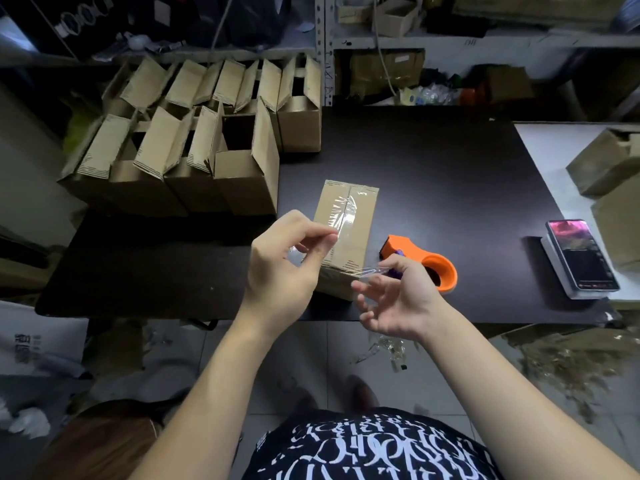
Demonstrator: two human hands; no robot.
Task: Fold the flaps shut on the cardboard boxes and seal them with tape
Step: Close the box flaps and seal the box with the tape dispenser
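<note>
Pinching clear tape [346, 216] w/ both hands. Left hand [284, 261]: thumb + forefinger closed on a crinkled bit of film, other fingers curled loosely beneath. Right hand [394, 299]: thumb + forefinger nip a wrinkled end, remaining fingers fanned out, holding nothing else. Can't tell if one strip or two, as the film is too clear to trace.

Directly behind the fingertips: closed box [362, 230], flaps down, tape laid along top seam, near end lifting toward left fingertips.

Step, by my read: finishing the seam strip, near end not yet stuck over the box edge. Next move prob. calls for pulling the tape taut, laying it down the near face, and rubbing it flat. Wrinkles suggest it could bunch or stick to itself.

Just past right fingers: orange tape dispenser [433, 265], lying on dark table [450, 168]. Well right of that hand: phone [581, 258], screen lit, text too small to read. Beyond left fingers, up-left: open boxes [180, 157], flaps up, so plenty left to do.

Writing: dashed print along flap edges, no words. Shirt [374, 448]: white lettering, illegible. White package [31, 344] on floor, far left: dark characters, unreadable.
</note>
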